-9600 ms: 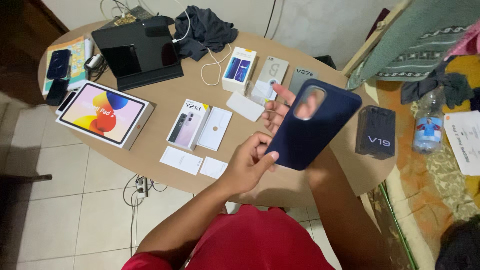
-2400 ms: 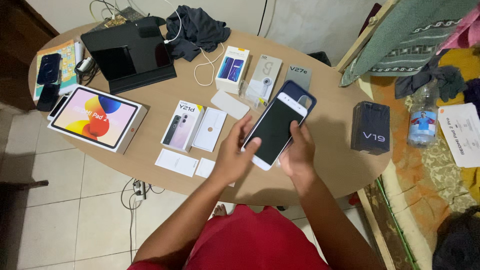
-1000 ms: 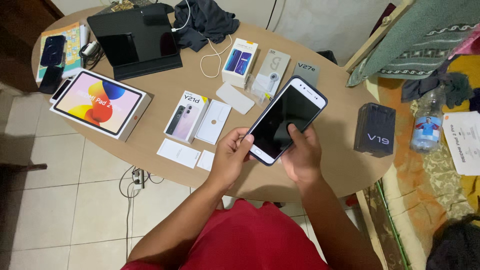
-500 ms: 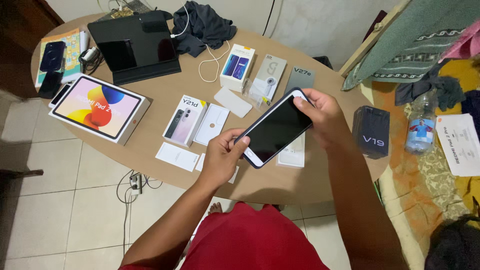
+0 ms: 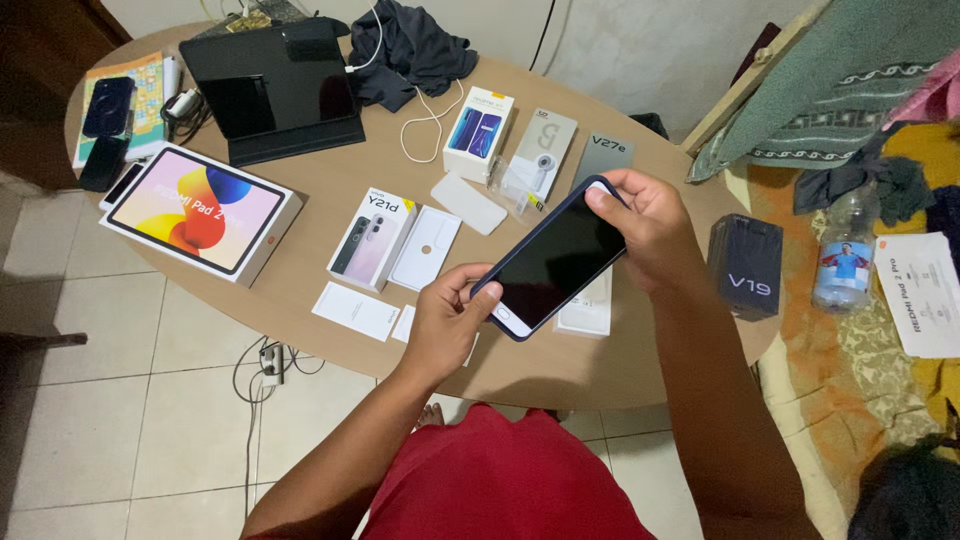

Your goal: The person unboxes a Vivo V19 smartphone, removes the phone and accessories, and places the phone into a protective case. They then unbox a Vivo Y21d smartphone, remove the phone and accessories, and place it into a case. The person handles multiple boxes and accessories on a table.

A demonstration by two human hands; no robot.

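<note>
Now both grips clamped on the dark-cased phone [image 5: 552, 262]: left hand [image 5: 447, 325] low, right hand [image 5: 647, 228] high.

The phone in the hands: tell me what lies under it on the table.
Under the phone, a white box pokes out at its right edge, resting on the table. The phone covers the rest of that box. A small white card lies partly behind the left hand.

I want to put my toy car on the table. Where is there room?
Bare wood shows between the black tablet and the white phone box, also between the colourful tablet box and that box. The near edge right of the paper slips is bare too. The far side by the small boxes is crowded.
</note>
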